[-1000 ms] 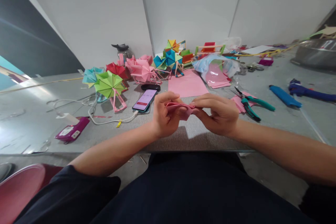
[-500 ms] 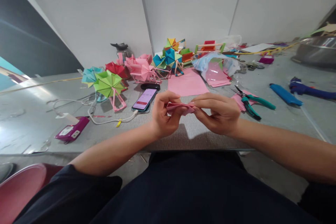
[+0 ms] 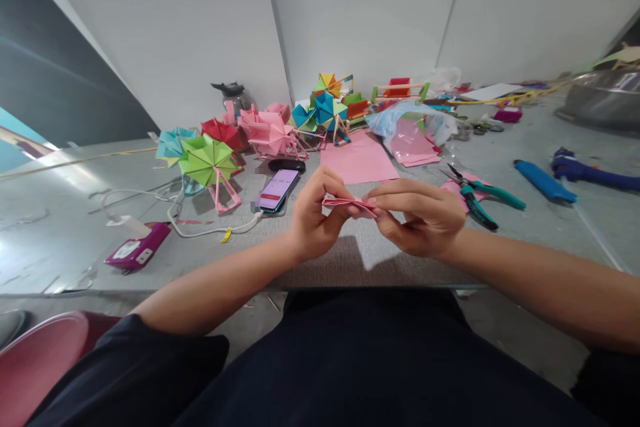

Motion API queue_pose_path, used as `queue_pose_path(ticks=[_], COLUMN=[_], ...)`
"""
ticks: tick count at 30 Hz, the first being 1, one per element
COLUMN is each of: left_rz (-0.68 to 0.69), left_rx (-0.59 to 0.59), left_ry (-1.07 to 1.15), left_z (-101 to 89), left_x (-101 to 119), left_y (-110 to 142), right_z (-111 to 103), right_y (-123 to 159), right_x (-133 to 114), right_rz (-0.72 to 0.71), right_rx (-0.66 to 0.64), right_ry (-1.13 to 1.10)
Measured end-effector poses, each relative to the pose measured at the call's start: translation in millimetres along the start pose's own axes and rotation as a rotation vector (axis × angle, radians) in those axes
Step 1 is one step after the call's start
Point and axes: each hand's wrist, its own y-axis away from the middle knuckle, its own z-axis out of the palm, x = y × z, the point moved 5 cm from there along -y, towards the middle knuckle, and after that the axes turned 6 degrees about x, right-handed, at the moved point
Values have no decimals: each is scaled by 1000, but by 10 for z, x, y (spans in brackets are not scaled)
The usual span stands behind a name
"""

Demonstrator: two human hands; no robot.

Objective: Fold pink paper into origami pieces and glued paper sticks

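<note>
Just above the table's front part, a small piece of folded pink paper (image 3: 345, 202) is held between my two hands, its layered edge towards me. My left hand (image 3: 320, 217) pinches its left end between thumb and curled fingers. At the other end, my right hand (image 3: 420, 217) grips it between thumb and fingertips. Part of the paper is hidden by the fingers. Behind my hands a flat pink sheet (image 3: 357, 157) lies on the table. Pliers with teal and black handles (image 3: 483, 197) lie right of my right hand, on pink paper scraps.
Folded-paper wheels, among them a green one (image 3: 207, 160) and a pink one (image 3: 273, 133), stand at the back left. A phone (image 3: 280, 190) on a white cable lies near my left hand. A purple power adapter (image 3: 137, 247), plastic bag (image 3: 413, 127) and blue glue gun (image 3: 595, 170) are around.
The folded paper has tilted, so its layered edge shows more and its right end sits lower. My hands have shifted slightly to the right, still gripping it.
</note>
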Motion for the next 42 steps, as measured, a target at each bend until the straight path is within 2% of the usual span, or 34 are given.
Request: queue_pose_path(ticks=[4,12,15,18,24,29,33,38,42], left_rz=[69,30,-9,-54,-57,-67,-45,18,22], left_rx=[31,157,94,26,-47,-35,-42,-200,-305], left_ry=[29,96,126,149,120,106,62,-32,10], left_z=[23,-13,-18,-17,17,26,17,59,105], left_x=[5,16,40,57,24,-9,-6,-10,-9], left_y=[76,128,120,99,85,101,102,144,181], right_z=[0,-10,-4,-4,2,-2,7,45,37], right_y=[-1,-7,0,26,65,53,57,74,46], right_x=[2,-13,-9,38,145,141,112,75,51], right_rz=[4,35,83,167,247,185,88,-19,-53], right_rx=[-9,-18,-21,29,95,83,9,-105,-77], right_ry=[6,-31,-29,-48,-78,-48,-2,72,149])
